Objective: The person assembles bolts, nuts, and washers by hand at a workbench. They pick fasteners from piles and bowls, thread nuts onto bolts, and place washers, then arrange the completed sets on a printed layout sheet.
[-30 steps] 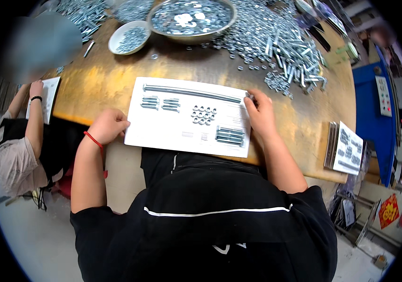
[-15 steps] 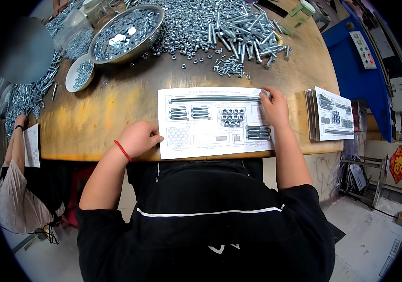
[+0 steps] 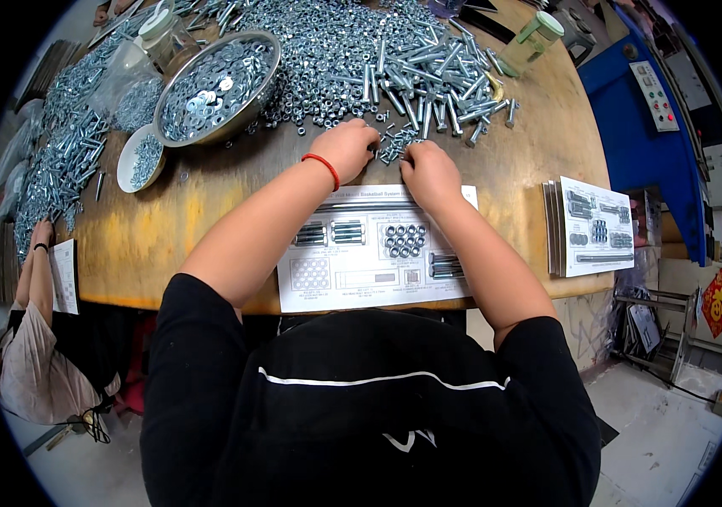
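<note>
I see both hands at the far edge of the white card (image 3: 373, 270) of packed hardware, which lies flat at the near edge of the wooden table (image 3: 166, 228). My left hand (image 3: 348, 148), red band at the wrist, is curled with fingertips down in the loose bolts (image 3: 395, 148) at the edge of the big pile (image 3: 395, 59). My right hand (image 3: 430, 173) is curled too, fingers pinched among the same bolts; I cannot tell whether either actually grips one. A metal bowl (image 3: 217, 84) of washers sits well left.
</note>
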Motion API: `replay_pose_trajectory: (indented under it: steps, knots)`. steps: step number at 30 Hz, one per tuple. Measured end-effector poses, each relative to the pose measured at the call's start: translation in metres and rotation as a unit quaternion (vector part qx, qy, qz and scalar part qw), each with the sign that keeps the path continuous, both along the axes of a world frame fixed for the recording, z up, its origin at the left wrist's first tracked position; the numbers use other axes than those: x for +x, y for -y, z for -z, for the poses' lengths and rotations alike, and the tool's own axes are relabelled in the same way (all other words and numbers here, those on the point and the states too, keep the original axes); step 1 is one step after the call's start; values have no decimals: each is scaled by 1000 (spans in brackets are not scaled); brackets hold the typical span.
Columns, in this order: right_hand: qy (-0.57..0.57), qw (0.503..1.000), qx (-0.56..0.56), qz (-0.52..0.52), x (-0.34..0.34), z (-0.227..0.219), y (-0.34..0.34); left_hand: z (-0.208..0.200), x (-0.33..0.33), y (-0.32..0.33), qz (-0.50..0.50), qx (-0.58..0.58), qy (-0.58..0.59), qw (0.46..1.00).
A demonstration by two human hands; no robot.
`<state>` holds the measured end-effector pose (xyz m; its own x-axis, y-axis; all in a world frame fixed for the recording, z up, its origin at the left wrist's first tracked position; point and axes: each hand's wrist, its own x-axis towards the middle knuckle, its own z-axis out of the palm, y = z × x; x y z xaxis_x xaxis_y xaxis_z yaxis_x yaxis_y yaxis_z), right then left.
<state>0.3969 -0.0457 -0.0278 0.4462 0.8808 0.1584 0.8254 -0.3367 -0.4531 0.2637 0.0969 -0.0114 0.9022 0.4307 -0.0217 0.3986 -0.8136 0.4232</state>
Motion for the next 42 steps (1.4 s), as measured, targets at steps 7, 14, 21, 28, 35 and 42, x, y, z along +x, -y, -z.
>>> replay_pose_trajectory:
  steps: [7, 14, 21, 28, 35, 42]
  knots:
    - [-137, 989, 51, -24, 15, -8, -30, 8, -12, -4, 3, -7, -13, 1000]
    - [-50, 996, -59, -51, 18, -1, -63, -16, -13, -4, -153, -109, 18, 982]
    - [-107, 993, 44, -20, 28, -16, -24, 7, 30, -8, -75, 34, 0, 997]
    - [-105, 990, 66, -59, 3, -45, 81, -13, -1, 28, -61, -9, 64, 996]
    - [16, 982, 33, -184, -45, -33, 145, -9, -71, 158, 88, -22, 120, 989]
    - [50, 980, -16, -191, -54, -25, 149, 11, -73, 178, 27, -9, 159, 987]
